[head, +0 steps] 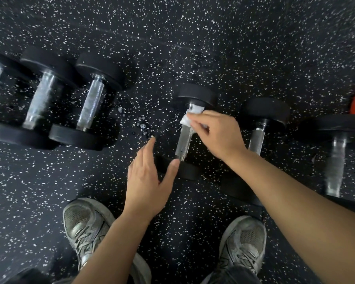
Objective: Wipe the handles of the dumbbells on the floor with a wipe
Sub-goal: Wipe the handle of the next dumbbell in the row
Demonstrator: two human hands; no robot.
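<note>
Right hand (pixel 215 133), crumpled white wipe (pixel 190 115) on handle (pixel 182 143)

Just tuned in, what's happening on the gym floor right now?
A person is bent over a row of dumbbells on the speckled floor. The right hand holds a white wipe against the far end of the middle dumbbell's handle. The left hand is open, by that dumbbell's near weight; whether it touches is unclear. Three dumbbells lie to the left, two to the right, untouched at this moment. Small droplets sit on the floor nearby.
</note>
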